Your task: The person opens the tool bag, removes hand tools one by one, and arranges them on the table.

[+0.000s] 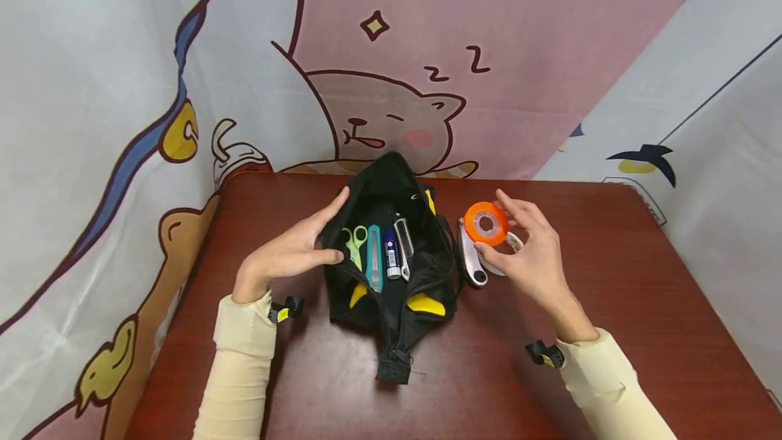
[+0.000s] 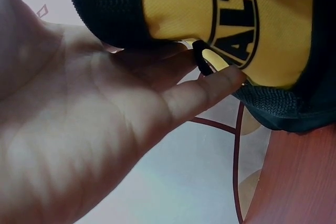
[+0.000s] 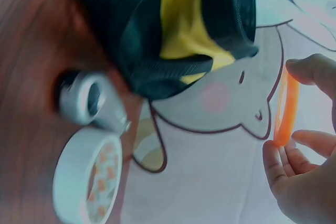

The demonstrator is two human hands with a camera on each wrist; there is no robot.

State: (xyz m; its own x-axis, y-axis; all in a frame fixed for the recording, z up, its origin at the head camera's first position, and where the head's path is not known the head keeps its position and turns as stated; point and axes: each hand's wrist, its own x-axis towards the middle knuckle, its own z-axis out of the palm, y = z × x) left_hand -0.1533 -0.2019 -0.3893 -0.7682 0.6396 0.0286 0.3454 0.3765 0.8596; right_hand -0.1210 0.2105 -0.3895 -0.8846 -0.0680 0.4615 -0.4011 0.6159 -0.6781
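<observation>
An open black-and-yellow tool bag (image 1: pixel 421 260) stands on the table. My left hand (image 1: pixel 293 246) grips its left rim, the thumb at the opening and fingers along the outer wall; the left wrist view shows them against the yellow panel (image 2: pixel 283 19). Inside lie green-handled scissors (image 1: pixel 356 244), a teal utility knife (image 1: pixel 375 257), a blue-and-white glue stick (image 1: pixel 392 260) and a slim white-and-black tool (image 1: pixel 403 246). My right hand (image 1: pixel 531 250) pinches an orange tape roll (image 1: pixel 469 223) between thumb and fingers, right of the bag and above the table.
Against the bag's right side lies a white-and-black tool with a round hole at one end (image 1: pixel 472 265). A white tape roll (image 3: pixel 71 177) sits beside it, partly hidden by my right hand in the head view. A cartoon-printed cloth (image 1: pixel 391 107) hangs behind the brown table (image 1: pixel 623 290).
</observation>
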